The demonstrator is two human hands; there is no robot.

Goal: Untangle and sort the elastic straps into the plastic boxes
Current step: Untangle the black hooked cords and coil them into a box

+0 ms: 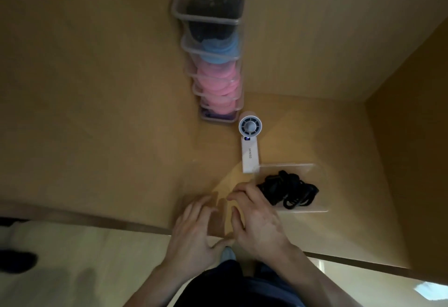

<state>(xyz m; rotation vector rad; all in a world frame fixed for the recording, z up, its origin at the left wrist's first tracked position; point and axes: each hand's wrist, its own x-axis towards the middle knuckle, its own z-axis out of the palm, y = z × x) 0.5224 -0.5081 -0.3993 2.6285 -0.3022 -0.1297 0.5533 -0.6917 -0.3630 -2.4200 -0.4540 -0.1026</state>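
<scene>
A tan wooden table (97,112) fills most of the view, its near edge running across just under the hands. At the right a darker brown panel (412,149) stands along the table's side. Below the near edge lies a pale floor (97,258), with a dark shape (17,260) at the far left that is cut off and too blurred to name. The person's dark trousers (230,287) and the tip of a foot (228,254) show at the bottom centre.

A row of clear plastic boxes (211,19) runs away from the middle of the table toward the far side. They hold elastic straps sorted by colour: black farthest, then blue, pink, and purple nearest. The box walls overlap in this view, so their count is unclear.

The left hand (194,231) hovers or rests at the near edge, fingers spread and relaxed, holding nothing. The right hand (259,222) is just beside it, fingers loosely bent and apart, also gripping nothing; its fingertips reach the left side of the black tangle of straps (288,190), but motion blur hides whether they touch.

That tangle lies on a flat clear plastic tray (312,207) near the right. A white handheld fan (249,144) lies between the tray and the boxes, head toward the boxes
</scene>
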